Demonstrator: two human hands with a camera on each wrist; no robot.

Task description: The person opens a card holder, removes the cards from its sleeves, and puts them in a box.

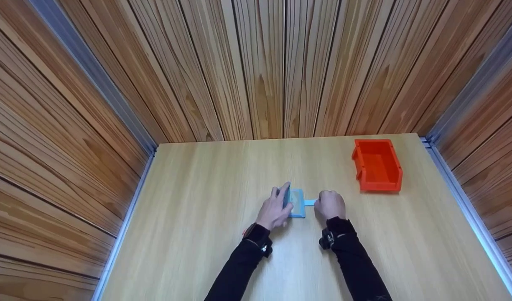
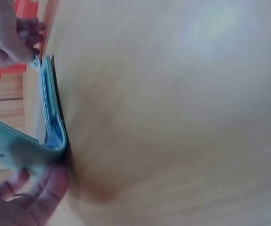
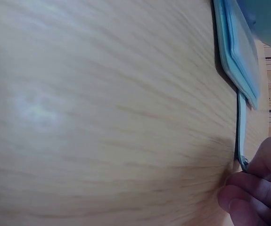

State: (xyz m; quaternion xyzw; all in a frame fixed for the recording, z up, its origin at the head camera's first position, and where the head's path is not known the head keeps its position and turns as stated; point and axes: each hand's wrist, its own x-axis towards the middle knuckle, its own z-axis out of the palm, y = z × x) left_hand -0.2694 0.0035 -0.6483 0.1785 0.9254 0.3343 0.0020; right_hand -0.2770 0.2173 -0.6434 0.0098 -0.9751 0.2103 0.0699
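Observation:
A light blue bifold wallet (image 1: 297, 203) lies partly opened on the table, its right half flat and its left cover (image 2: 20, 146) raised at an angle. My left hand (image 1: 274, 211) holds that cover from outside, with fingertips near the fold in the left wrist view. From the wallet's right side a narrow strap (image 1: 309, 202) with a snap at its end stretches out. My right hand (image 1: 331, 205) pinches the strap's end between thumb and curled fingers, low over the table. A clear window pocket and layered edges show inside the wallet.
An orange-red open-front bin (image 1: 379, 165) stands at the table's back right. Wood-panelled walls (image 1: 264, 75) rise behind and at both sides, with metal rails (image 1: 122, 234) along the side edges of the pale wooden table (image 1: 197, 200).

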